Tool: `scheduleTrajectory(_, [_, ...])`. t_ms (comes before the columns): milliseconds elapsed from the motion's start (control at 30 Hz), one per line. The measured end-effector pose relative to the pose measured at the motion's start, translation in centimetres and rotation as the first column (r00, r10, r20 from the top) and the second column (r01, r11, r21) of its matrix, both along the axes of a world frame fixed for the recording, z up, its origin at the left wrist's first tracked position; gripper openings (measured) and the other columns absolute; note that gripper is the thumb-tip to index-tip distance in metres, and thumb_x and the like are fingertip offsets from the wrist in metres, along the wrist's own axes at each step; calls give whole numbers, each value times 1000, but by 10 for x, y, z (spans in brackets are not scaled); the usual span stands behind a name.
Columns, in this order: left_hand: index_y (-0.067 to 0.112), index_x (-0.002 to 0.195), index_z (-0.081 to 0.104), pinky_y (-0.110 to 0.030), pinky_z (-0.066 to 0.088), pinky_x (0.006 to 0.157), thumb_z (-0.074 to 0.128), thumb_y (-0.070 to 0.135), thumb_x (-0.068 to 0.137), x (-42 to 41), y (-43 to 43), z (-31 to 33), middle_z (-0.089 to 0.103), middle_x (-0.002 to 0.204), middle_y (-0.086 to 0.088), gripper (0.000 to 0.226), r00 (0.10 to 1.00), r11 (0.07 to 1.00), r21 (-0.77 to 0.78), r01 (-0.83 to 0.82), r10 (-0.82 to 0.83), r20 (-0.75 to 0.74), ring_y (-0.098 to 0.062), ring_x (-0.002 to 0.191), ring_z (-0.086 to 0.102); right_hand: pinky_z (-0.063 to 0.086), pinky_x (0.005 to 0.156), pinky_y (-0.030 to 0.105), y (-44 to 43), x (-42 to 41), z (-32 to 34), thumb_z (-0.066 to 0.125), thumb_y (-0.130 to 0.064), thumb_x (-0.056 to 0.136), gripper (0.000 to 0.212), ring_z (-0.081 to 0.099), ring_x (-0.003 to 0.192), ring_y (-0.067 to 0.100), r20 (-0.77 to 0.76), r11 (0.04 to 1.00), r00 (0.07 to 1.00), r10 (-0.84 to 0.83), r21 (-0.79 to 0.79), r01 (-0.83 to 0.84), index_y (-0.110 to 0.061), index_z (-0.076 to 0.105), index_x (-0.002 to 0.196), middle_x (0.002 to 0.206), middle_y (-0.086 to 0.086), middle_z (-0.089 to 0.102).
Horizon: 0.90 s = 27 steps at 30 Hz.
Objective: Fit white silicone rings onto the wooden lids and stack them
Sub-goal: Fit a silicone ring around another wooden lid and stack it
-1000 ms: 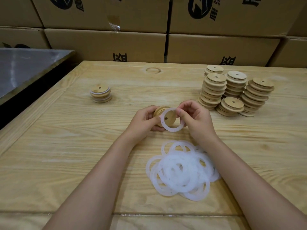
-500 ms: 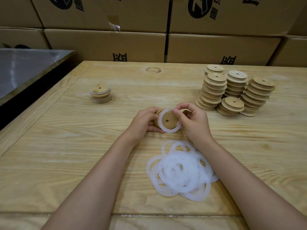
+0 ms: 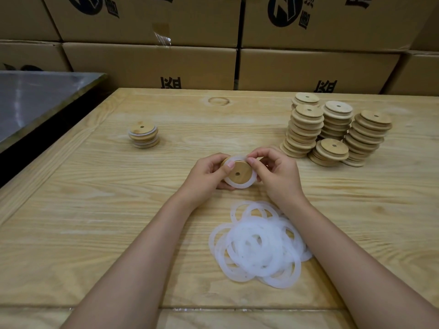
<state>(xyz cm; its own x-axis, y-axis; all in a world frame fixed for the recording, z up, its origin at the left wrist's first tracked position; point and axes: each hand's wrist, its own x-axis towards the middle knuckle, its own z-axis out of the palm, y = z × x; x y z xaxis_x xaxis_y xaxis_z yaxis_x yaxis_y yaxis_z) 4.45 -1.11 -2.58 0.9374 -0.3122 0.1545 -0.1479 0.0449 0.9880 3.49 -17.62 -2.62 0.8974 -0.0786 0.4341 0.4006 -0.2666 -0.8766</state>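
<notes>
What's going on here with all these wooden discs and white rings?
A person is fitting a white ring onto a wooden lid, held over the table. The left hand grips the lid while the right hand pinches the ring at its upper edge. A pile of loose rings lies nearer the person. A short stack of ringed lids stands at the left, and taller stacks of bare lids stand at the right.
</notes>
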Motion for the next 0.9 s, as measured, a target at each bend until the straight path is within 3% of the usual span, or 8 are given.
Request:
scheduleTrajectory(267, [2,106,62,-31,60,69,47,11,98,1,-1,0,65,94,-7,19,1000,1000,6,-14,14,-17,-13,82,68,53,68,45,-1,0,1,66,-5,85,23,61,76,23,8,999,1000,13,-40,-13,-27,64,78,89,-5,63])
scheduleTrajectory(533, [6,104,63,-31,60,70,49,15,97,3,-2,-2,67,94,-9,18,998,999,24,-41,42,-36,-16,85,68,53,67,33,-3,1,0,65,-9,88,18,60,72,13,-119,1000,993,18,9,-17,-25,61,82,80,-5,65])
scheduleTrajectory(667, [9,103,62,-32,60,70,49,17,97,4,-2,-3,65,97,-14,16,997,997,23,-67,68,-41,-21,87,68,51,56,20,-6,1,-2,66,-12,87,11,59,61,7,-178,1000,984,21,26,-16,-20,62,81,75,-3,63])
scheduleTrajectory(900, [7,104,63,-28,59,64,49,20,98,5,-1,-4,68,92,-5,20,995,996,19,-90,91,-47,-19,77,71,49,53,18,-6,4,-2,62,-9,90,11,55,50,4,-274,994,960,57,105,-29,-11,62,79,65,-1,62])
